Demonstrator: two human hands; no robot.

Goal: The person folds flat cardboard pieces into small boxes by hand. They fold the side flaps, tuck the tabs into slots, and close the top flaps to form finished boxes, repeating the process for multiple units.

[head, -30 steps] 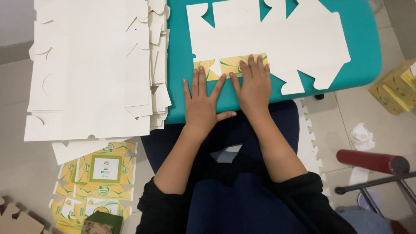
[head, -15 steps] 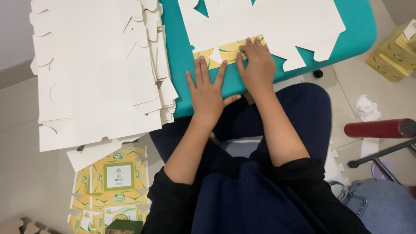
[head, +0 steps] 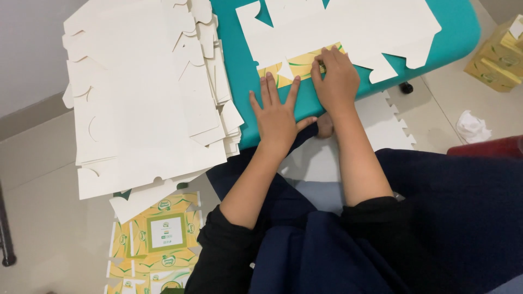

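The flat carton blank point(head: 348, 27) lies white side up on the teal tabletop point(head: 239, 60), directly ahead of the person. Its near flap point(head: 297, 66) is folded back, showing a printed yellow and green face. The left hand point(head: 278, 117) rests flat, palm down, on the teal surface at the near edge of that flap, fingers straight and spread, fingertips touching or just short of the yellow strip; it grips nothing. The right hand point(head: 336, 79) sits on the flap's right end, fingers curled and bunched at the fold line, pressing or pinching the card there; whether the edge is actually held between the fingertips cannot be told. Both forearms are bare below black sleeves.

To the left, a tall stack of white blanks point(head: 147, 98) overhangs the table's left edge. Beneath it, on the floor, lie printed blanks point(head: 158, 239), yellow and green face up. Another white blank point(head: 381, 125) lies on the floor by the person's knees. At upper right stand assembled yellow boxes point(head: 498, 57), with a crumpled white paper point(head: 473, 126) near them.
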